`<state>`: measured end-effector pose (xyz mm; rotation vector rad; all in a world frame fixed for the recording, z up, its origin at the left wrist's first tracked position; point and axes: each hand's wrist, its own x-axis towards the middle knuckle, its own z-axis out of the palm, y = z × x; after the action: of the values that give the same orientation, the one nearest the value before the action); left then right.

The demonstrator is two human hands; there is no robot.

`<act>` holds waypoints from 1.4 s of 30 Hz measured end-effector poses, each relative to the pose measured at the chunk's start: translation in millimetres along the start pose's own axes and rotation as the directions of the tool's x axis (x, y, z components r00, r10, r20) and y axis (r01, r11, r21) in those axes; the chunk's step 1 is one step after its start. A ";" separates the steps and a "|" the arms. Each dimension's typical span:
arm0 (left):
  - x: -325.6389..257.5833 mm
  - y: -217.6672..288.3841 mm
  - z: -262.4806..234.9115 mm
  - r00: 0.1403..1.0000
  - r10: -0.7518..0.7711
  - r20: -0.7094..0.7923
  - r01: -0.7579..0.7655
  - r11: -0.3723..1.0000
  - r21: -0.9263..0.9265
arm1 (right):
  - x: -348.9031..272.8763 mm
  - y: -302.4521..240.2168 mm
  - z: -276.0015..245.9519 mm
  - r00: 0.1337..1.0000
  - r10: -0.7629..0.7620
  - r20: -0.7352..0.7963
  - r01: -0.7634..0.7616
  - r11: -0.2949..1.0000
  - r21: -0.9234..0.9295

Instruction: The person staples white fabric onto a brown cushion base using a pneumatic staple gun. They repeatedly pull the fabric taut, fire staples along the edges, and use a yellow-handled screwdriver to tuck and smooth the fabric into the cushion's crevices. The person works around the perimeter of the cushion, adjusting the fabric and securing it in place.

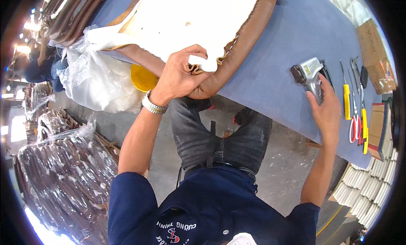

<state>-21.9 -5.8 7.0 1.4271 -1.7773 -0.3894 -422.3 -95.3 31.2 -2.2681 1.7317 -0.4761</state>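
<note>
At top centre, the fingers of the left hand [179, 74] clamp one gathered fold of a brown-and-white cover [190, 23]; upper right, the right hand's [327, 107] fingers close around one staple gun [311, 69] on the blue surface [270, 76]. One cardboard box [374, 55], contents hidden, sits far upper right; lower left, clear plastic [69, 137] encloses many brown pieces [63, 181].

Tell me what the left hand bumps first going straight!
Past the white, tan-edged fold it holds, the left hand would likely meet the broad white sheet first; depth is unclear.
</note>
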 end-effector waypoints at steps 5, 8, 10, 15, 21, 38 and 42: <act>2.6 7.4 8.3 0.991 -0.134 -0.025 0.132 0.988 -0.081 | 0.3 0.6 1.2 0.988 -0.142 -0.052 0.138 0.987 -0.077; 7.4 14.7 7.8 0.982 -0.178 -0.057 0.175 0.983 -0.051 | -37.0 -35.3 -26.0 0.999 0.036 0.017 -0.039 0.972 0.232; 7.1 12.2 7.5 0.975 -0.218 -0.050 0.215 0.974 -0.070 | -68.9 -54.2 -20.3 1.000 0.017 -0.008 -0.014 0.951 0.310; 11.0 3.5 11.0 0.976 -0.219 -0.022 0.217 0.974 -0.056 | -100.9 -117.7 43.7 0.983 0.031 0.182 -0.156 0.663 0.732; 10.3 1.4 10.9 0.983 -0.179 -0.046 0.175 0.981 -0.086 | -82.7 -145.5 58.5 0.976 -0.077 0.204 -0.105 0.654 0.749; 9.7 1.7 23.9 0.974 -0.210 -0.087 0.202 0.975 -0.093 | -63.2 -158.4 42.0 0.910 -0.343 0.232 0.282 0.924 0.260; 18.2 4.1 21.8 0.944 -0.325 -0.049 0.325 0.946 0.004 | -62.9 -156.3 68.9 0.939 -0.341 0.045 0.299 0.873 0.387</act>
<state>-41.5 -26.5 3.2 1.7302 -1.5077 -0.5108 -271.7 6.5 21.8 -2.2464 1.0941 -0.6664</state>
